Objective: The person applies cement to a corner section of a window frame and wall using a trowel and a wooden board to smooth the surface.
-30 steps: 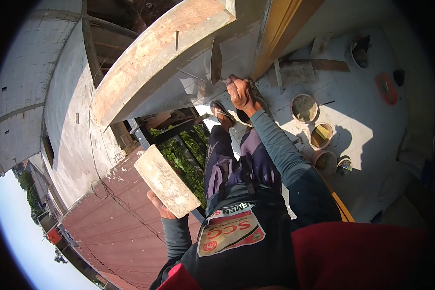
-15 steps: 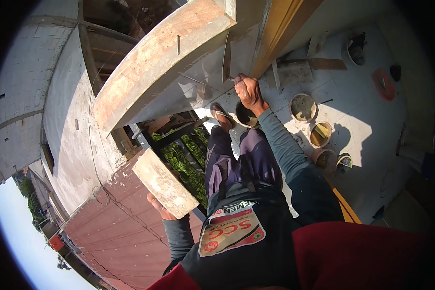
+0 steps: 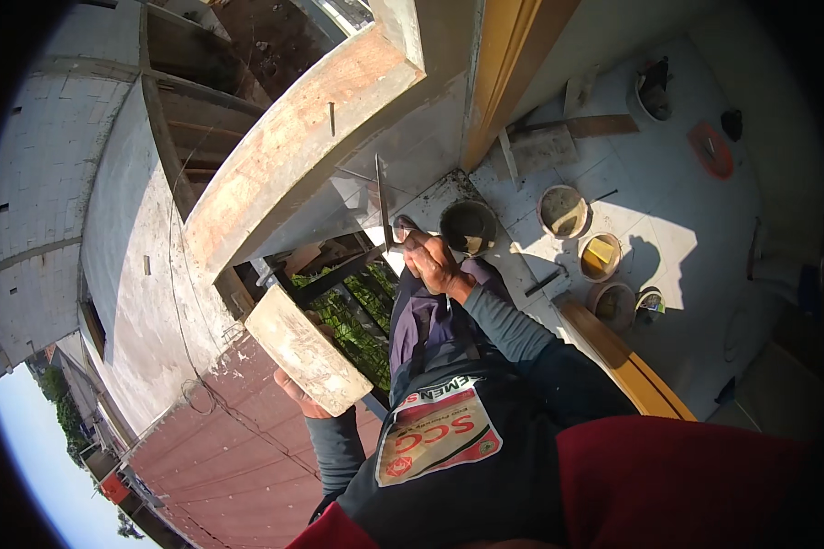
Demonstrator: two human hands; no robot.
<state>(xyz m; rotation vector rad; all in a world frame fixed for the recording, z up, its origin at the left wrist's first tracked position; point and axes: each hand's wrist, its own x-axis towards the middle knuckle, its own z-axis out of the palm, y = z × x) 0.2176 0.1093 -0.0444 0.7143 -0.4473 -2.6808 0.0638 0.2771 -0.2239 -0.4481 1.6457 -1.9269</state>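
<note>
- 2 bare hands viewed from above, well apart: left hand low at the left, right hand ahead of the body.
- In the left hand, a pale oblong board, held out beside the body and tilted, with a smudged, streaky face. Left fingers gripping near the lower edge, mostly hidden behind the board; exact curl impossible to tell.
- In the right hand, a trowel, fingers wrapped around the handle. Blade almost edge-on, like a thin dark line, pointing away from the body. Contact with any surface not evident.
- Beyond the hands, a curved ledge, mottled orange-brown and pale on top, with a nail-like rod near the middle. Just below, a smooth grey wall.
- Progress, as a judgement: grey wall apparently coated and fairly even, so probably well advanced; ledge top patchy in colour, so perhaps unfinished. Amount left impossible to tell.
- To the right, on a sunlit tiled floor, several containers, including a dark bucket, a bucket of greyish material and a bucket with a yellow piece inside.
- At the lower left, a maroon roof.
</note>
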